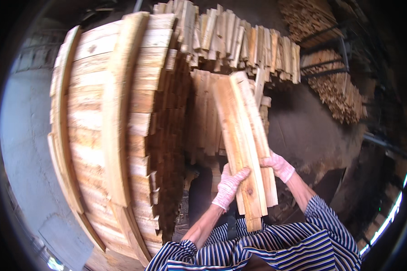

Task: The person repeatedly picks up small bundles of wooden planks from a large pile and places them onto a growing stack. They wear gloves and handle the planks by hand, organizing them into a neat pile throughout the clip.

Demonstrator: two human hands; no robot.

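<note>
Between my two gloved hands is a small bundle of wooden planks (246, 149), several long pale boards held side by side and tilted up and away from me. My left hand (229, 186), in a pinkish-white glove, grips the bundle's left side low down, its thumb lying across the front board. On the opposite edge my right hand (279, 166), gloved alike, is closed round the boards a little higher up; its fingers are partly hidden behind them. The lower ends of the planks are uneven, one reaching down almost to my striped clothing.
To the left rises a tall stack of planks (90, 117) with long battens (117, 113) laid across its top. Beyond the bundle stand shorter boards (205, 110) and a long row of upright planks (239, 40). More wood piles (334, 86) lie by dark metal bars at the far right.
</note>
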